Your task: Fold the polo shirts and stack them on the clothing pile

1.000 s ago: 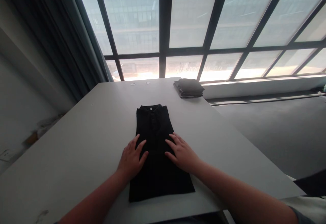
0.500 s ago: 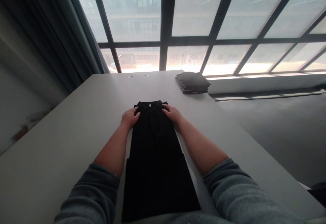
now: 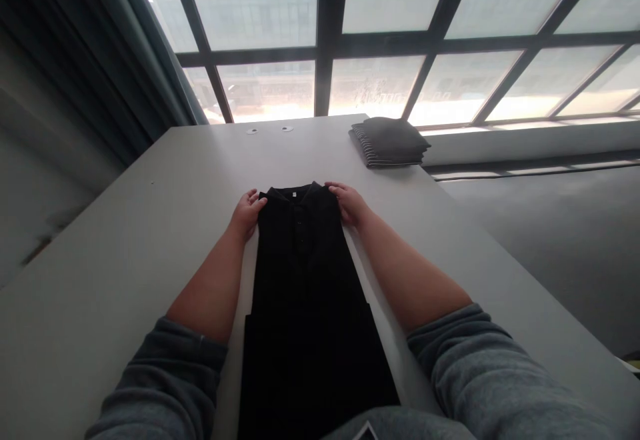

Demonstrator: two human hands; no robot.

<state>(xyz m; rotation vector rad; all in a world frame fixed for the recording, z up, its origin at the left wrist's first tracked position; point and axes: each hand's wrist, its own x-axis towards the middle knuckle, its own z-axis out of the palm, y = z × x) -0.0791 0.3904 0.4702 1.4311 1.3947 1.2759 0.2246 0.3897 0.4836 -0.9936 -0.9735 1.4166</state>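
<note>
Left hand [image 3: 246, 215] and right hand [image 3: 351, 205] each pinch a shoulder of the black shirt [image 3: 305, 267], thumb against fingers, just left of and right of the frame's centre. It lies lengthwise from there to the bottom edge, collar away, small white label [image 3: 295, 194] in the neck, lower part wider than the upper. Beneath is a white table [image 3: 150, 247]. Near its far edge, upper right of centre, sits a stack [image 3: 393, 141] of dark folded cloth. Curtain [image 3: 95, 47] fills the upper left; window [image 3: 385, 87] panes span the top.
</note>
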